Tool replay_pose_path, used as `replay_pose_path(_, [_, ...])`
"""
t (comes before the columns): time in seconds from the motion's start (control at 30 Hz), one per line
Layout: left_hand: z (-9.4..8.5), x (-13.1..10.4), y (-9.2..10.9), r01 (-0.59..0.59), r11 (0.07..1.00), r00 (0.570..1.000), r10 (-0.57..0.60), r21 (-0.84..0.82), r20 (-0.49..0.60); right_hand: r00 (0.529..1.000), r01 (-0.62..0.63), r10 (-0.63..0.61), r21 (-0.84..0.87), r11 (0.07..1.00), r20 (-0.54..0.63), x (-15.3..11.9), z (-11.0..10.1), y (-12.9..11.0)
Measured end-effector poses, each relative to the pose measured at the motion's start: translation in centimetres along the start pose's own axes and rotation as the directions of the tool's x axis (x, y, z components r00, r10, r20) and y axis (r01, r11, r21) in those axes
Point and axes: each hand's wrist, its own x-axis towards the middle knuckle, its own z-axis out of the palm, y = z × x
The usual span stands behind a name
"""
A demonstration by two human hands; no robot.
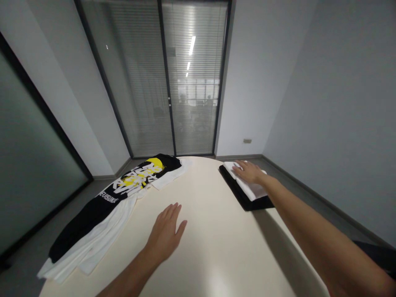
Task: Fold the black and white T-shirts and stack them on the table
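My right hand (pixel 248 171) lies flat on a folded white cloth (pixel 252 190), its fingers stretched out over the far part. Beneath that is a folded black cloth (pixel 239 194), showing along the left and near edges. My left hand (pixel 165 231) is over the middle of the table, palm down, fingers straight and thumb apart, holding nothing. To its left is a black T-shirt (pixel 99 210) with white lettering and a yellow print, spread along the table edge. White garments (pixel 108 231) show from under it; how many cannot be made out.
The pale table (pixel 201 239) has a rounded far edge. Beyond it stands a glass door (pixel 194 82) with blinds, and grey walls (pixel 340 103) rise on both sides. A dark object (pixel 374 253) sits at the lower right, off the table.
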Motion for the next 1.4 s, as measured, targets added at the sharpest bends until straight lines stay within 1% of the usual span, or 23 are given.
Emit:
replay_pose_path(0.07, [-0.1, 0.0, 0.0, -0.004, 1.000, 1.000, 0.004, -0.001, 0.000, 0.997, -0.018, 0.017, 0.010, 1.000, 0.070, -0.7, 1.1, -1.2])
replay_pose_path(0.13, [-0.2, 0.0, 0.1, -0.003, 1.000, 1.000, 0.003, -0.003, 0.004, 0.991, -0.051, 0.047, 0.023, 0.998, 0.127, -1.2, 1.7, -1.8])
replay_pose_path(0.23, [-0.3, 0.0, 0.3, -0.001, 1.000, 1.000, 0.001, -0.011, 0.007, 0.985, -0.066, 0.062, 0.024, 0.997, 0.160, -1.3, 1.3, -2.4])
replay_pose_path(0.3, [-0.5, 0.1, 0.4, 0.000, 1.000, 1.000, 0.000, -0.021, 0.000, 0.992, -0.038, 0.037, 0.004, 0.999, 0.124, -1.3, 0.4, -3.3])
replay_pose_path(0.37, [-0.8, 0.4, 0.3, 0.001, 0.999, 1.000, -0.001, -0.045, -0.007, 1.000, 0.028, -0.027, -0.020, 0.999, 0.014, -1.6, -0.5, -4.8])
replay_pose_path(0.4, [-1.1, 0.6, 0.0, 0.004, 0.998, 1.000, -0.005, -0.058, -0.010, 0.996, 0.062, -0.064, -0.026, 0.998, -0.069, -2.0, -0.8, -5.9])
replay_pose_path(0.43, [-1.4, 0.9, -0.5, 0.009, 0.998, 1.000, -0.010, -0.063, -0.017, 0.984, 0.108, -0.110, -0.021, 0.994, -0.138, -2.5, -0.9, -7.1])
replay_pose_path(0.47, [-1.9, 1.2, -1.2, 0.019, 0.998, 0.999, -0.020, -0.055, -0.032, 0.973, 0.146, -0.146, -0.008, 0.989, -0.180, -3.1, -0.8, -8.3])
replay_pose_path(0.5, [-2.3, 1.5, -2.1, 0.036, 0.999, 0.998, -0.038, -0.030, -0.060, 0.966, 0.182, -0.178, 0.006, 0.983, -0.187, -3.9, -0.5, -9.6])
replay_pose_path(0.57, [-3.1, 2.0, -4.4, 0.111, 0.991, 0.983, -0.099, 0.075, -0.152, 0.956, 0.255, -0.245, 0.039, 0.966, -0.164, -5.5, 0.6, -12.0])
replay_pose_path(0.63, [-3.7, 2.4, -7.2, 0.247, 0.953, 0.951, -0.202, 0.176, -0.235, 0.953, 0.287, -0.278, 0.068, 0.956, -0.121, -7.1, 2.1, -13.7])
replay_pose_path(0.67, [-3.8, 2.5, -8.5, 0.313, 0.926, 0.932, -0.257, 0.212, -0.255, 0.953, 0.297, -0.289, 0.081, 0.952, -0.094, -7.7, 2.9, -14.3])
replay_pose_path(0.73, [-3.8, 2.5, -10.6, 0.413, 0.875, 0.903, -0.356, 0.252, -0.243, 0.959, 0.280, -0.271, 0.116, 0.953, -0.081, -8.6, 4.2, -14.8])
replay_pose_path(0.8, [-3.6, 2.6, -11.9, 0.484, 0.836, 0.871, -0.435, 0.257, -0.227, 0.965, 0.259, -0.247, 0.178, 0.949, -0.089, -9.1, 5.0, -14.6])
replay_pose_path(0.9, [-3.1, 2.7, -12.4, 0.544, 0.803, 0.836, -0.498, 0.244, -0.228, 0.970, 0.243, -0.226, 0.282, 0.928, -0.091, -9.1, 5.4, -13.6])
replay_pose_path(1.03, [-2.9, 3.0, -12.4, 0.579, 0.786, 0.812, -0.532, 0.217, -0.240, 0.957, 0.289, -0.274, 0.351, 0.891, -0.093, -9.2, 5.5, -12.6])
replay_pose_path(1.1, [-3.0, 3.1, -12.4, 0.570, 0.799, 0.814, -0.517, 0.192, -0.264, 0.955, 0.296, -0.278, 0.363, 0.884, -0.102, -9.2, 5.7, -12.5])
replay_pose_path(1.2, [-3.4, 3.1, -12.1, 0.503, 0.853, 0.829, -0.431, 0.139, -0.357, 0.954, 0.301, -0.277, 0.370, 0.879, -0.118, -9.3, 6.0, -12.5])
replay_pose_path(1.3, [-4.1, 3.1, -11.2, 0.374, 0.923, 0.840, -0.293, 0.095, -0.457, 0.945, 0.326, -0.290, 0.388, 0.862, -0.149, -9.3, 6.3, -12.5])
replay_pose_path(1.37, [-4.5, 3.0, -10.4, 0.264, 0.959, 0.857, -0.185, 0.101, -0.482, 0.941, 0.339, -0.298, 0.398, 0.853, -0.164, -9.3, 6.5, -12.4])
replay_pose_path(1.4, [-4.6, 3.0, -10.0, 0.202, 0.973, 0.874, -0.127, 0.112, -0.469, 0.939, 0.344, -0.301, 0.400, 0.849, -0.168, -9.3, 6.6, -12.3])
